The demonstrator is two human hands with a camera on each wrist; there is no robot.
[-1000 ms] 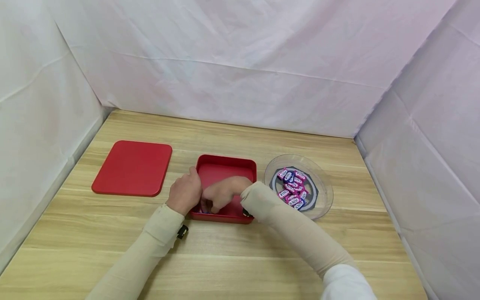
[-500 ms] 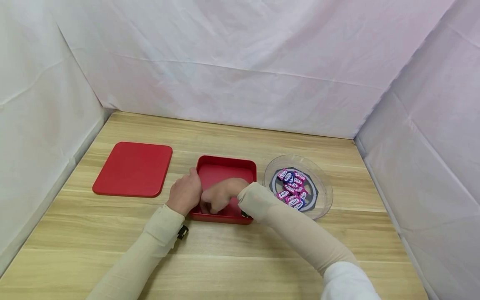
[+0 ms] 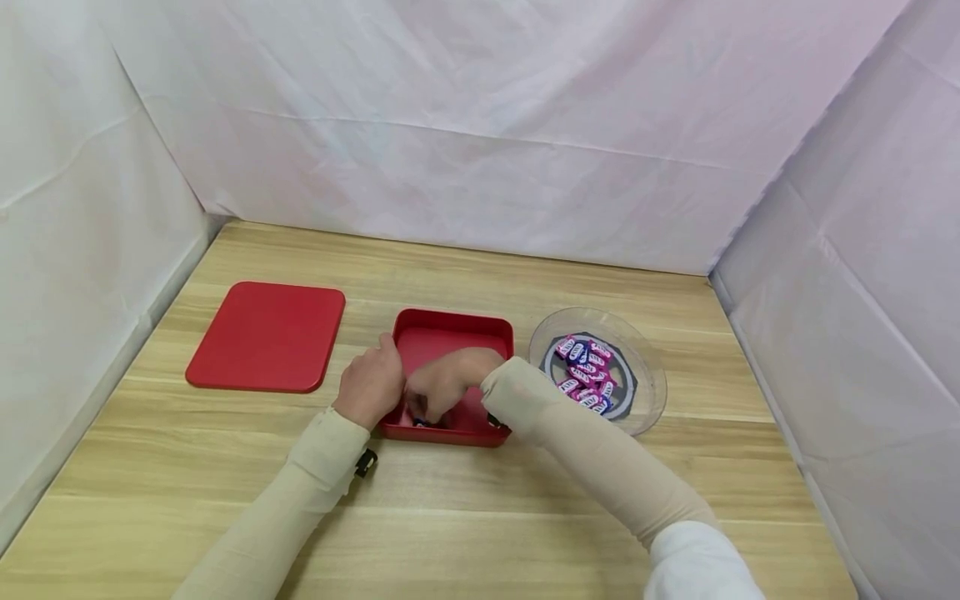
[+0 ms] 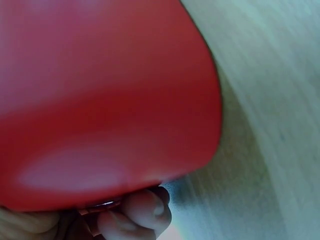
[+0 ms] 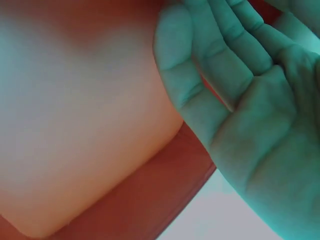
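My left hand (image 3: 371, 383) grips the left wall of a shallow red box (image 3: 457, 338). In the left wrist view its fingers (image 4: 142, 212) curl at the edge of the box wall. My right hand (image 3: 444, 383) reaches down inside the box at the near left corner. There its fingertips pinch a small wrapped candy (image 3: 420, 422), of which only a dark blue and white bit shows. In the right wrist view the bent fingers (image 5: 220, 55) point down into the box, their tips hidden.
A flat red lid (image 3: 266, 337) lies left of the box. To the right stands a clear round bowl (image 3: 651, 358) with several pink and blue wrapped candies (image 3: 588, 375). White cloth (image 3: 450, 167) hangs behind the wooden table (image 3: 465, 525) and at both sides.
The right fingers have shifted slightly in the near left corner, and the dark blue and white bit of candy now shows beneath them. The left hand stays on the box wall.
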